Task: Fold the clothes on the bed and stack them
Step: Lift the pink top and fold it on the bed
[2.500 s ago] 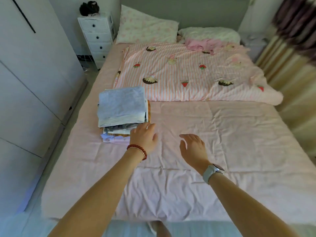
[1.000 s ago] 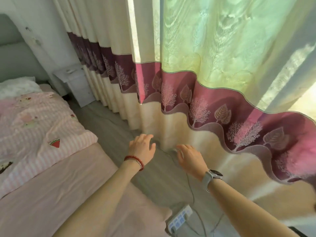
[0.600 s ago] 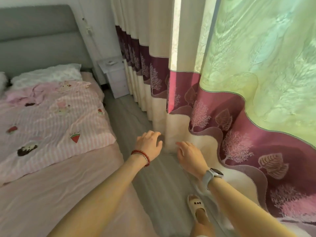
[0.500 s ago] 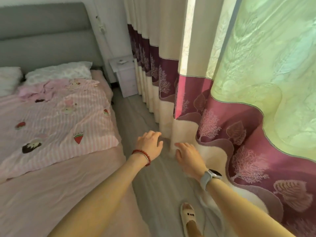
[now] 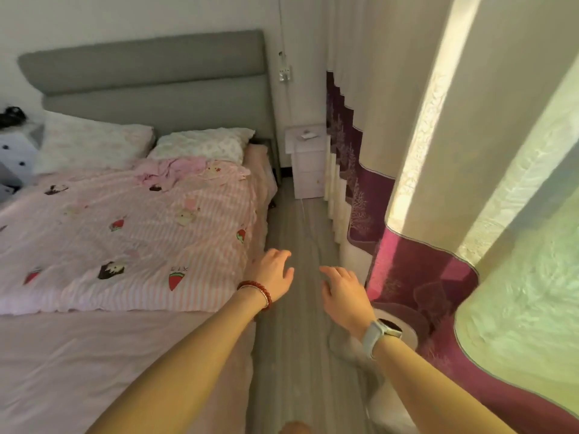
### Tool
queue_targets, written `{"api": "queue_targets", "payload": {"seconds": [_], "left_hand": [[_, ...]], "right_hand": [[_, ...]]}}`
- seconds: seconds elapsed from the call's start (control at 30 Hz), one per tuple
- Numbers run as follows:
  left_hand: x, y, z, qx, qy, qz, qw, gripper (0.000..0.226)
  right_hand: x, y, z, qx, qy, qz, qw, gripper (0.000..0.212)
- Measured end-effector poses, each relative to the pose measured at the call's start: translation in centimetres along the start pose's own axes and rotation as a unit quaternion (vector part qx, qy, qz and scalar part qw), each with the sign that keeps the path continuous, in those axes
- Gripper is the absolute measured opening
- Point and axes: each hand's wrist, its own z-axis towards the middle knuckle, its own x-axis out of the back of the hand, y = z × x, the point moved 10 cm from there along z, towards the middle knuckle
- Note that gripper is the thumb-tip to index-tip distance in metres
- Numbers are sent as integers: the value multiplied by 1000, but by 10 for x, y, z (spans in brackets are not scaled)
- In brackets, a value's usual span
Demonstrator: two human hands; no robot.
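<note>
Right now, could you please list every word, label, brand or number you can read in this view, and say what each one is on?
No text can be read in this view.
Striped quilt: printed strawberries and cartoon figures, no legible words.
Watch on the right wrist: its face is turned away, nothing readable.
Paper on the white bedside cabinet: too small and blurred.
Wall plug: any marking is too small to tell.
</note>
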Motion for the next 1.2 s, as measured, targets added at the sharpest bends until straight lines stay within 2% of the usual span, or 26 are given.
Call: {"api": "queue_targets", "payload": {"seconds": [0.13,0.3,0.63,0.8,0.97,1.2], "left_hand": [[42,-30,35,42,43,46,997,41],[67,-83,96,93,51,48,993,40],[126,-257,267,181,39,37,982,47],[150,-338,332,240,39,12,970,47],[140,-439,377,314,52,-39,947,47],[81,-600,392,428,71,-65,899,47]], "right_hand": [[-4,-24,59,36,-18,7,999,42],[-33,-55,145,76,-50,24,996,42],[-117,-148,384,138,-101,26,985,39],[-159,-190,472,156,-146,33,976,41],[-231,-228,557,184,-216,15,959,41],[-367,-296,654,282,-266,-46,921,44]]}}
